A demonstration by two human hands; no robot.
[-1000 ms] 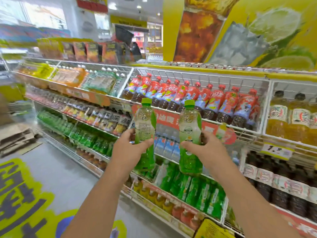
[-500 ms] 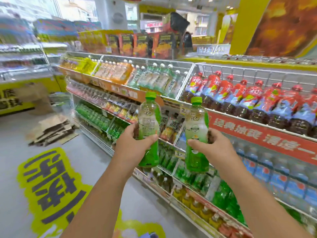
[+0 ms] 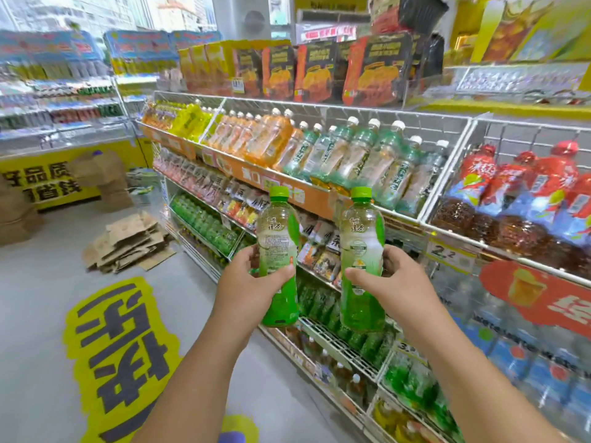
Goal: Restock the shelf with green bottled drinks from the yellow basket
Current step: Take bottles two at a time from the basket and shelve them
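Observation:
My left hand (image 3: 252, 282) grips a green bottled drink (image 3: 279, 238) upright by its middle. A second green bottle (image 3: 361, 244) with the same green cap stands upright in my right hand (image 3: 393, 282). Both bottles are held side by side in front of the wire shelf (image 3: 339, 343), at the height of its middle tiers. Rows of matching green bottles (image 3: 204, 219) lie on a lower tier to the left, and more (image 3: 323, 302) just behind the held ones. The yellow basket is out of view.
The top tier carries orange drinks (image 3: 262, 139), pale green bottles (image 3: 358, 155) and red-capped bottles (image 3: 524, 187). Flattened cardboard (image 3: 128, 241) lies on the grey floor at the shelf's left end. A yellow floor sticker (image 3: 118, 346) is under my left arm.
The view has swung left along the shelf, so the red-capped bottles now sit at the right. Both hands still hold their bottles upright in the same pose.

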